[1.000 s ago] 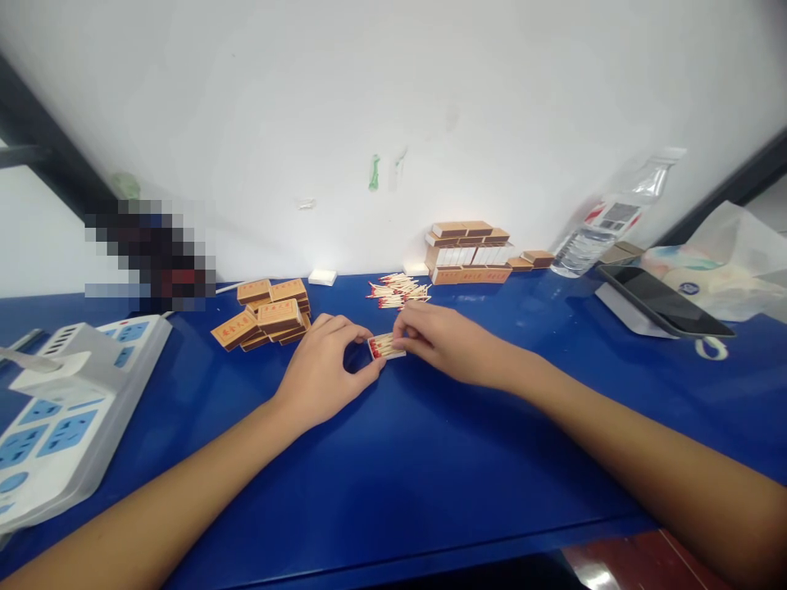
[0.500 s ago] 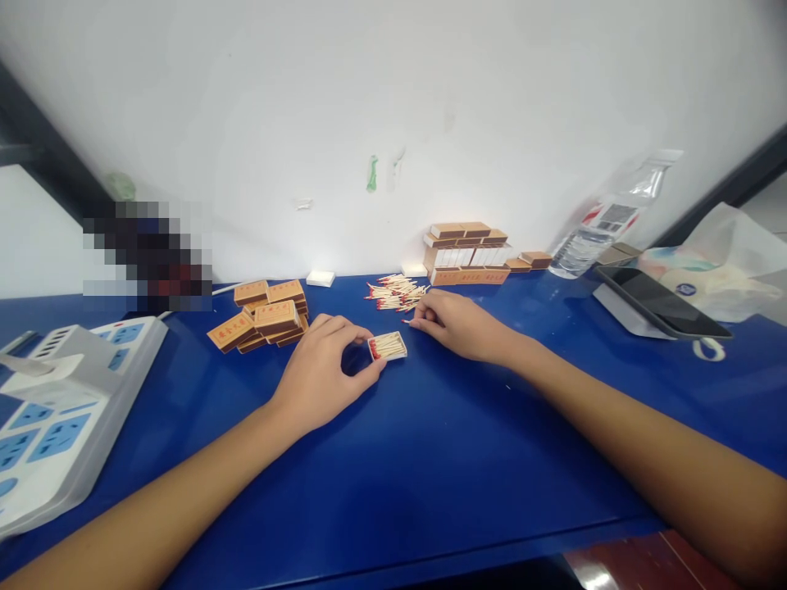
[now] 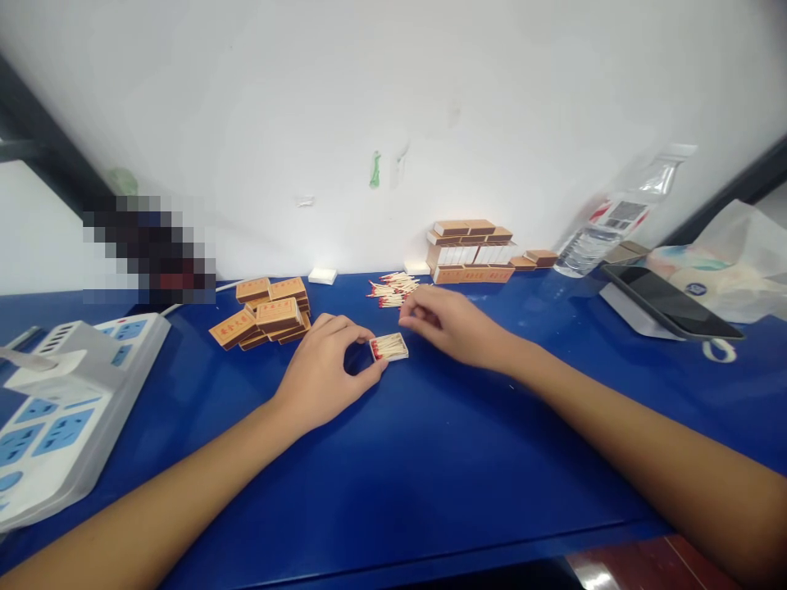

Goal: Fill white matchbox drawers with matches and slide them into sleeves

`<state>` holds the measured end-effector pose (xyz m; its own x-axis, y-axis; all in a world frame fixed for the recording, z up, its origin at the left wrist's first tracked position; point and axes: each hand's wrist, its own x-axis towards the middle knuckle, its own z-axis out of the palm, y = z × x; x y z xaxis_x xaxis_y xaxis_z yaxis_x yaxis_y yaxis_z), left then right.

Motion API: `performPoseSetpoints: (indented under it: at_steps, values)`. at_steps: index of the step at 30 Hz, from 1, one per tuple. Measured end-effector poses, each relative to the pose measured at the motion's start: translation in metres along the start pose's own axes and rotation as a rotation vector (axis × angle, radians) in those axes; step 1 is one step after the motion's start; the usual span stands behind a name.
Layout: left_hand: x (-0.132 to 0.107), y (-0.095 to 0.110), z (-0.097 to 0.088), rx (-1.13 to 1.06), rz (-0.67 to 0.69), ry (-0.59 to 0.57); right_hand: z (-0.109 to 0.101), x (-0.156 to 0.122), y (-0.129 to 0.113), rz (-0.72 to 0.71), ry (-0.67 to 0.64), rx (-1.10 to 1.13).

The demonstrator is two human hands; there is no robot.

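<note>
A small open matchbox tray filled with red-tipped matches lies on the blue table. My left hand grips the tray's left end between thumb and fingers. My right hand hovers just behind and to the right of the tray, fingers pinched together near the loose matches; whether they hold a match I cannot make out. The loose matches lie in a heap just beyond my right hand.
A pile of orange matchboxes lies left of my hands. More stacked boxes stand by the white wall. A white power strip is at far left. A plastic bottle, a phone on a stand and a plastic bag are at right.
My right hand left the tray, reached back to the loose matches, and is now drawing back toward the tray. My left hand has kept its hold on the tray.
</note>
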<state>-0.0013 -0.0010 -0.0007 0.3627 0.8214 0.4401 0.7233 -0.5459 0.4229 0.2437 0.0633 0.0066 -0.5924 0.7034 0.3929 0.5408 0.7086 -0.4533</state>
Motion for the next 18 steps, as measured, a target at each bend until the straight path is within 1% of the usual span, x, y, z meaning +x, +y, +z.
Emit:
performPoseSetpoints:
  at_steps: [1, 2, 4, 6, 8, 11, 16, 18]
  values:
    - [0.0, 0.0, 0.0, -0.003, -0.002, -0.002, -0.003, 0.002, 0.011, 0.011, 0.045, -0.043]
    - [0.0, 0.0, -0.001, -0.006, -0.002, -0.004, -0.005, 0.003, 0.021, 0.024, 0.063, -0.086]
    - [0.0, 0.001, -0.001, -0.01, 0.001, -0.011, -0.009, 0.005, 0.037, 0.034, 0.036, -0.15]
    - [0.0, 0.002, -0.001, -0.01, 0.005, -0.014, -0.01, 0.007, 0.045, 0.044, -0.009, -0.179]
    - [0.0, 0.002, -0.002, -0.013, 0.009, -0.008, -0.008, 0.007, 0.045, 0.052, -0.032, -0.197]
    - [0.0, 0.002, -0.002, -0.016, 0.013, -0.002, -0.007, 0.007, 0.039, 0.047, -0.049, -0.226]
    - [0.001, 0.002, -0.002, -0.015, 0.008, -0.005, -0.01, 0.005, 0.026, 0.026, -0.02, -0.223]
    - [0.0, 0.001, -0.001, -0.016, 0.008, -0.008, -0.011, 0.003, 0.022, 0.033, -0.033, -0.224]
